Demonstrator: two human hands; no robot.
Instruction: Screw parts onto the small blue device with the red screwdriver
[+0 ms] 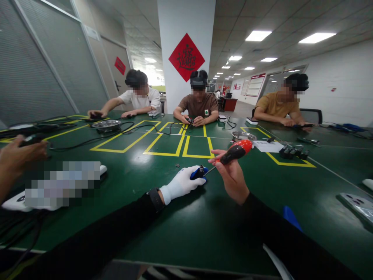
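My left hand (183, 182), in a white glove with a dark watch at the wrist, rests on the green table with its fingers wrapped round a small black part (200, 171) with a metal top. Blue shows around this part; whether it is the glove's palm or the part, I cannot tell. My bare right hand (233, 179) grips a screwdriver (236, 151) by its red and black handle. Its thin shaft slants down to the left, the tip close to the black part; contact is unclear. A few tiny screws (177, 166) lie just beyond my left hand.
Yellow tape outlines boxes on the table (140, 241). Metal bowls (244, 136), black parts (294, 151), paper (268, 146), cables and a phone (357, 206) lie around. Three people sit opposite; another person's hand (17, 159) reaches in at left near a white object (58, 190).
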